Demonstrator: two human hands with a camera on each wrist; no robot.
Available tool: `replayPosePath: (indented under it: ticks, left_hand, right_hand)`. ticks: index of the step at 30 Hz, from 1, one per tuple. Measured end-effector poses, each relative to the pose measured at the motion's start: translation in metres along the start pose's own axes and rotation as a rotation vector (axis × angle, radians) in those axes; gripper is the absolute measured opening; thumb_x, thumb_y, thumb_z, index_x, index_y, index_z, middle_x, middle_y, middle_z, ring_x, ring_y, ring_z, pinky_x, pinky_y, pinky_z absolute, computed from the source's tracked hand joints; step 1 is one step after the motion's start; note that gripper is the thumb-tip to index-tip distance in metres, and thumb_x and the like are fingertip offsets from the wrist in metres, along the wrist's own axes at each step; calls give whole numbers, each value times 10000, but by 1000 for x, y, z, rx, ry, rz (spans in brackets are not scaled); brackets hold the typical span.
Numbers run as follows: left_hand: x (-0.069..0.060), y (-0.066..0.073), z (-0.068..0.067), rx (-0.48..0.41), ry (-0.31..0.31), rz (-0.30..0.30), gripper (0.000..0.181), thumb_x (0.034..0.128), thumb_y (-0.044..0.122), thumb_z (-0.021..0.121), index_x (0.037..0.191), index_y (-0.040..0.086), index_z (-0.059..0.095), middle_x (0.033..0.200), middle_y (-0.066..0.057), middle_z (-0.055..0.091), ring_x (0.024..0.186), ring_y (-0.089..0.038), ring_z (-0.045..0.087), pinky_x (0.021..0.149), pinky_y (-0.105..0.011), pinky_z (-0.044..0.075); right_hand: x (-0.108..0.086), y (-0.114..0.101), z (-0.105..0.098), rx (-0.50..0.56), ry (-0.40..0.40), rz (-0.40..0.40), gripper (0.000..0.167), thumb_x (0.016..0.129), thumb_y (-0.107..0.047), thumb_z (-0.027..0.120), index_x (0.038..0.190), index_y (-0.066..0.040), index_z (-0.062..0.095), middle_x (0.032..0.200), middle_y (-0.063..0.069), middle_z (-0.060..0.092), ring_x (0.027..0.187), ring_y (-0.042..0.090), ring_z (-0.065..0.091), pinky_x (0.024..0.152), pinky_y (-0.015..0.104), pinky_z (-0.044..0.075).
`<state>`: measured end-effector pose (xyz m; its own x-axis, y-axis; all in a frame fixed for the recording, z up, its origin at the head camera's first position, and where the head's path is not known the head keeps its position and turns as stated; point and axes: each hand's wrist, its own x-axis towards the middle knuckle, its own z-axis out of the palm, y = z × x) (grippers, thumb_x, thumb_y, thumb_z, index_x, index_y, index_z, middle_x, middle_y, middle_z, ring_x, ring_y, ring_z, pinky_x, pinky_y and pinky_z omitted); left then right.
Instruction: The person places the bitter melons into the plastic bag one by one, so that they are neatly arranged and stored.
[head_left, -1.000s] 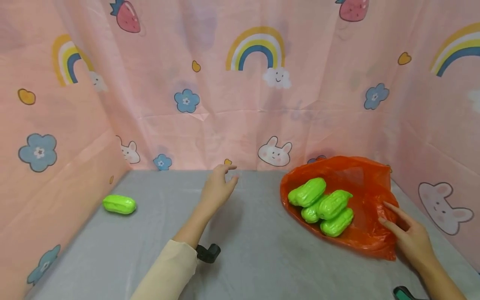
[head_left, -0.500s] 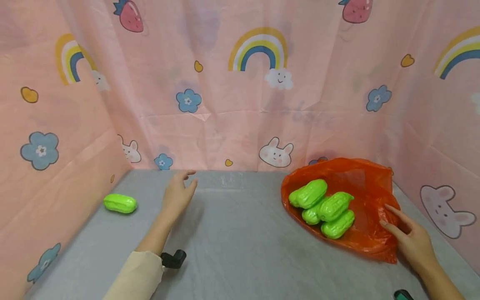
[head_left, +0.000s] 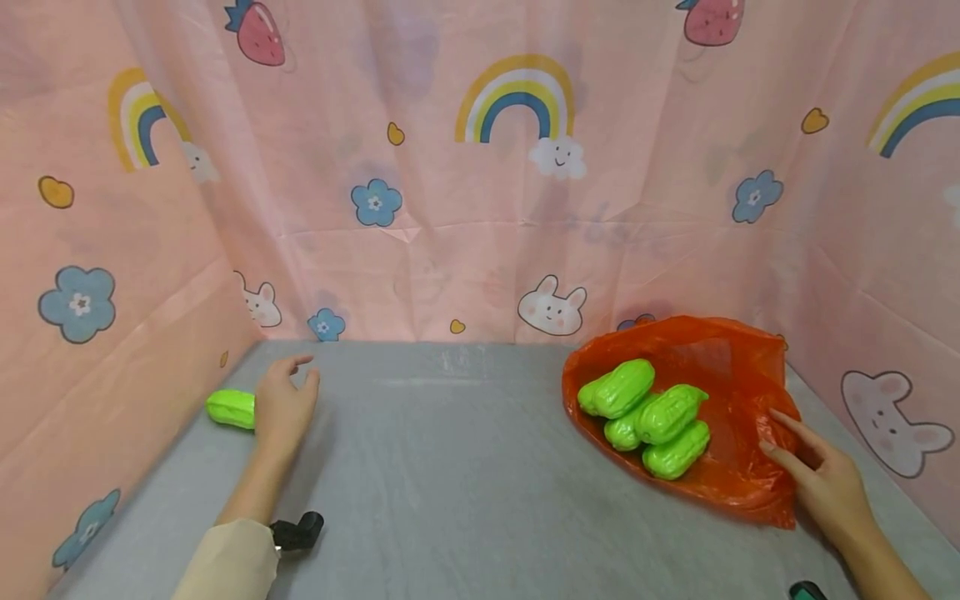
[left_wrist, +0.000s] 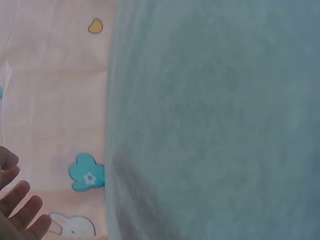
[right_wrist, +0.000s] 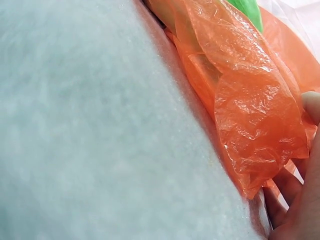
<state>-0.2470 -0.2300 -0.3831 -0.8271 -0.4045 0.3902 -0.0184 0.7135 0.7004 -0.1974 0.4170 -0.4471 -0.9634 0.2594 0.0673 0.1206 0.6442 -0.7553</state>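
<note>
My left hand (head_left: 283, 404) is over the left of the table, fingers loosely bent and thumb apart, with nothing between them. It covers one end of a bright green, ridged, melon-like piece (head_left: 230, 408) lying on the table; contact cannot be made out. The left wrist view shows the left hand's fingers (left_wrist: 20, 206) at the lower left corner. On the right, a red-orange plastic bag (head_left: 738, 467) lies with its mouth facing left, several similar green pieces (head_left: 667, 414) inside. My right hand (head_left: 832, 492) holds the bag's right end, thumb on one side and fingers underneath in the right wrist view.
A grey cloth (head_left: 480, 483) covers the table. Pink printed curtains (head_left: 420, 275) stand at the back and both sides, the right one (head_left: 885, 333) close to the bag. A dark wrist mount (head_left: 300, 532) sticks out from the left wrist.
My left hand has travelled left across the table, from near the middle to the lone green piece. The right hand and the bag have stayed almost in place.
</note>
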Motion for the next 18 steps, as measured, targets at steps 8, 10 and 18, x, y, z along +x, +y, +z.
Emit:
replayPosePath:
  ticks: [8,10,18]
  left_hand:
    - [7,-18,-17,10,133,-142,407,945,166,576,1321,24,640,1369,-258,602,1282,-465,529,1009,-619,417]
    - [10,-23,-20,5,154,-166,440,935,161,593,1352,22,614,1409,-253,578,1310,-474,501,1038,-616,392]
    - [16,-47,-23,10,211,-259,582,901,214,661,1434,19,531,1403,-320,487,1345,-490,385,1057,-615,348]
  right_hand:
    - [1,-4,-1,-14,3,4,759,1031,-494,493,1584,-31,257,1580,367,267,1346,563,319,1059,752,307]
    - [1,-3,0,-31,3,7,757,1031,-498,485,1583,-32,260,1576,364,285,1326,546,338,1045,744,333]
    - [1,-1,1,-21,9,-4,755,1031,-492,490,1578,-22,268,1576,365,286,1323,546,332,1057,748,315]
